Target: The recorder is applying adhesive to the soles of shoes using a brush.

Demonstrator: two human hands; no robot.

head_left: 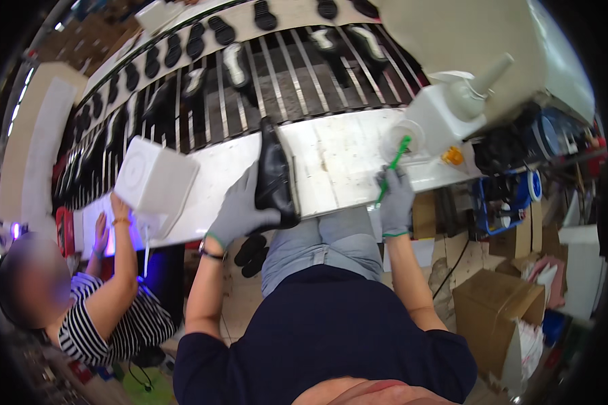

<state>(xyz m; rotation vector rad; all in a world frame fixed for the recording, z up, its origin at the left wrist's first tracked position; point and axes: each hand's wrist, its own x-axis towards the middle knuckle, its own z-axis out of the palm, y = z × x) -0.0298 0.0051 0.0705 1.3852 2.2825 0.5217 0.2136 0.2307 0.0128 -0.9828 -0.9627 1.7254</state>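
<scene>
A black leather shoe (275, 174) lies on the white worktable (338, 155), with one end at the near edge and the other pointing toward the slatted conveyor. My left hand (240, 210), in a grey glove, grips it from the left near its close end. On the right, my gloved right hand (397, 202) is closed round a green-handled brush (401, 150). The brush's upper end is at a round white cup (387, 140); its tip is too small to make out. A white bottle with a spout (446, 111) stands just beyond the cup.
Behind the table, a slatted conveyor (277, 74) carries shoes, with several black soles (221, 30) along its far side. At left sits a co-worker (115, 310) beside a white box-shaped guard (152, 182). A cardboard box (496, 310) and blue basket (503, 209) stand right.
</scene>
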